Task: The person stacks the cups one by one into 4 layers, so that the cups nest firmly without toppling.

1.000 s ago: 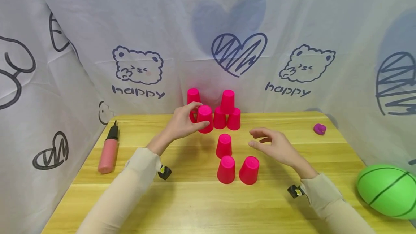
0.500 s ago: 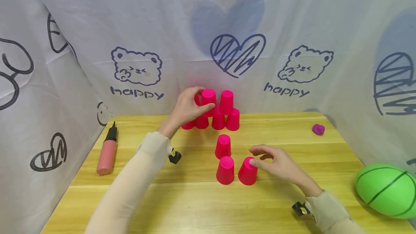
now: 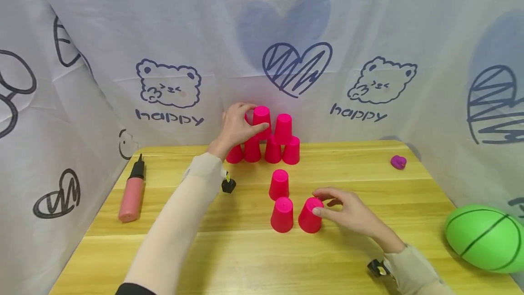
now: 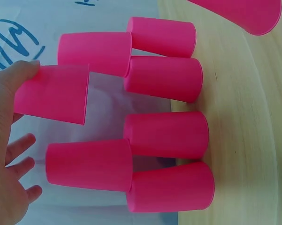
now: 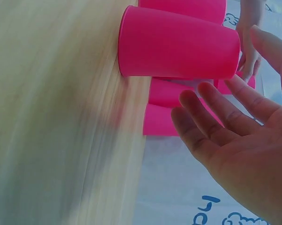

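— Since a second ago our left hand (image 3: 235, 127) has raised its cup (image 3: 262, 122) higher, and our right hand (image 3: 344, 211) has come down beside the near right cup (image 3: 310, 215).
— How do we hold them?
— On the left, thumb and fingers pinch the raised cup, which is upside down. On the right, our fingers and thumb are spread apart by the near right cup's top; whether they touch it, we cannot tell.
— And where is our raised cup?
— At the far side, showing between the upper left cup (image 4: 89, 164) and the upper right cup (image 3: 283, 129). We cannot tell if it touches them. Each of those sits across two of the four bottom cups (image 3: 252, 150).
— What else do we see?
— Near the right hand, two more upside-down cups (image 3: 282, 215). Farther out on the table (image 3: 254, 258), a pink bottle (image 3: 132, 195) lies left; a purple toy (image 3: 399, 162) sits far right and a green ball (image 3: 485, 238) near right.
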Motion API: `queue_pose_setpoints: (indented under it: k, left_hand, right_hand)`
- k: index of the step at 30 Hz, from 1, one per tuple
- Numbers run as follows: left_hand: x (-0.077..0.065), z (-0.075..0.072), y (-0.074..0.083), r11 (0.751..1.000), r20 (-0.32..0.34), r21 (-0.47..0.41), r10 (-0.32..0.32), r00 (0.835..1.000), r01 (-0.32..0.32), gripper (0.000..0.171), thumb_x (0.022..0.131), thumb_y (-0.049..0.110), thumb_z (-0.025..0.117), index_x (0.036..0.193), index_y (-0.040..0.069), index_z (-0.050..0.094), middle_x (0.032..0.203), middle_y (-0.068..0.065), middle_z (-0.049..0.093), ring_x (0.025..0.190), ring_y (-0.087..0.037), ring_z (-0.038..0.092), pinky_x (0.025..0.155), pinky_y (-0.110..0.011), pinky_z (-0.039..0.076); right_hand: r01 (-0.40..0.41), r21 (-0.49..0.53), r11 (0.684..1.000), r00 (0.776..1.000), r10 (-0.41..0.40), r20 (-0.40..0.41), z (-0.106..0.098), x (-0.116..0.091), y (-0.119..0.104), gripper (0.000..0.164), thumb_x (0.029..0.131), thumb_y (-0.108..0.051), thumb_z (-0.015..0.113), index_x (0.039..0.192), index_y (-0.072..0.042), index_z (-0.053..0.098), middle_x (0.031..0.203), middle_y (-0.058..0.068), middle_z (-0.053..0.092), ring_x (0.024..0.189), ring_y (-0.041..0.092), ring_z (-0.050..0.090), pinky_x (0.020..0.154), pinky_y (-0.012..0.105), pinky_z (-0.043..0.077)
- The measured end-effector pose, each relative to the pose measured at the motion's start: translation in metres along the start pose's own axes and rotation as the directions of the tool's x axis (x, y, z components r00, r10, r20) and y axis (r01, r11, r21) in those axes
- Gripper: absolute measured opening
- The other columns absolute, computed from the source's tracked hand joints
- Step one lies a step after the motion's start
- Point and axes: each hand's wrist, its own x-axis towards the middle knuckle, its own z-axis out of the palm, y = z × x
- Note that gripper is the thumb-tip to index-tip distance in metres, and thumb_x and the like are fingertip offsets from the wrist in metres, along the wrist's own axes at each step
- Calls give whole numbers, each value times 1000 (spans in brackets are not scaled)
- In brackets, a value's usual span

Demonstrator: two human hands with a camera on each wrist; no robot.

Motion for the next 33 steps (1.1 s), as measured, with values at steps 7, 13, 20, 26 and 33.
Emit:
queue_pose_setpoints:
  k: [7,13,20,26,33]
  left_hand:
    - [6,7,-7,995,9,92,-44,999,43,68,88,49,81,145,16,63,150,-14,53,144,-30,42,125,-61,23]
    - [8,13,-12,987,14,148,-68,998,65,70,88,53,80,147,21,62,149,-13,52,143,-29,41,124,-61,24]
    - [11,20,-14,979,7,187,-86,996,83,71,87,53,81,148,24,62,149,-14,50,143,-29,41,123,-61,25]
    - [13,25,-16,976,25,190,-112,993,105,73,87,53,80,151,24,59,151,-15,48,145,-30,39,125,-60,23]
    - [13,29,-19,975,51,187,-132,990,120,74,87,54,80,151,23,58,149,-13,50,142,-29,40,124,-59,26]
  right_hand:
    - [11,-5,1000,1000,-11,-1,1,0,1,48,94,-40,79,134,-15,69,129,1,73,114,21,68,100,46,60]
    - [9,-14,1000,1000,-9,15,2,1,-1,52,92,-41,81,134,-13,69,126,-2,73,113,20,67,100,49,59]
    - [-5,6,1000,1000,5,19,4,1,1,52,90,-39,84,134,-15,69,124,-3,73,111,18,68,99,49,60]
    - [5,6,1000,1000,-6,30,4,2,2,54,90,-40,84,134,-13,68,124,-2,73,111,18,67,99,48,60]
    - [12,8,1000,999,-13,36,4,3,2,53,90,-40,84,133,-14,68,122,-4,74,109,18,67,98,47,60]
